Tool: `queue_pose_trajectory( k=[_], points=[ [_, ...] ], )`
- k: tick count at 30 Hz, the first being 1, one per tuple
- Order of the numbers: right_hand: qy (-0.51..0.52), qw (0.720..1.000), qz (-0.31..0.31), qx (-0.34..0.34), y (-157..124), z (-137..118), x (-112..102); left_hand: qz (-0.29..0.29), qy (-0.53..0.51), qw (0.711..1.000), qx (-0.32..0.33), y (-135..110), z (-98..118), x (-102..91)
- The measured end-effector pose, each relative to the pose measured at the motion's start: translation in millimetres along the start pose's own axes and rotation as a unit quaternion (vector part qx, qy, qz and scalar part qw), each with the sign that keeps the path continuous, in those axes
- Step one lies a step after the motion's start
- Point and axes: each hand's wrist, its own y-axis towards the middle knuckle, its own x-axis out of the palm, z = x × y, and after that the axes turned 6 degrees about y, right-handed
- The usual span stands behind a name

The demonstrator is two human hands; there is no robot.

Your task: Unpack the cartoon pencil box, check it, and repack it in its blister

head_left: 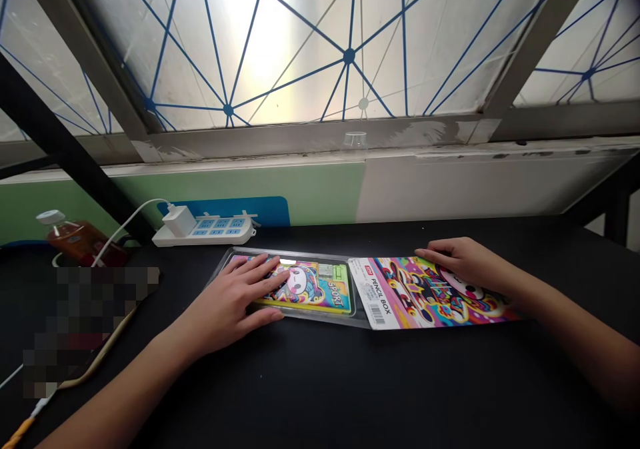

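Big frosted window (270, 49) w/ blue lattice lines fills the top of the view, a green-and-white wall panel (300, 192) below it. The black counter (320, 382) runs across the lower half.

Mid-counter, just in front of the person: a clear plastic tray (223, 282) holding a bright cartoon pencil box (320, 289) marked "SPORT", and right beside it, edges touching, a printed card (440, 296) w/ matching art. Can't tell if tray & card are joined.

L hand (235, 302) lies flat on the tray & box, fingers spread, not gripping. R hand (465, 266) rests relaxed on the card's far part, fingers slightly curved, also no grip. Good technique here: flat, spread fingers share the pressure evenly, so the pack stays steady on the counter & the thin plastic isn't bent.

Further back, a white power strip (220, 232) w/ blue sockets, a white charger (179, 221) plugged in, its cable looping left. Far left, a capped bottle (75, 236) w/ amber contents. Small clear cup (355, 141) on the window ledge. Lower left is pixelated, contents hidden. On the card's edge, a "PENCIL BOX" label w/ barcode (377, 316).
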Motion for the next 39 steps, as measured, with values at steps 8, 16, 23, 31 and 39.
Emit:
queue_pose_trajectory(
  k=[8,16,23,31,39],
  points=[
    [-0.004,1.0,0.003,0.016,-1,9,-16,0.01,0.002,1.0,0.005,-4,-1,-2.6],
    [0.008,1.0,0.012,0.016,-3,-5,-4,0.007,0.015,1.0,0.004,-4,2,-1.0],
    [0.043,0.998,0.01,0.037,-8,-13,4,0.01,0.048,0.999,-0.002,-2,16,1.3],
    [0.089,0.995,0.001,0.038,-6,-18,13,0.032,0.074,0.996,-0.027,1,36,6.4],
    [0.132,0.99,0.007,0.047,-9,-26,16,0.012,0.087,0.995,-0.037,10,66,4.0]
  ],
)
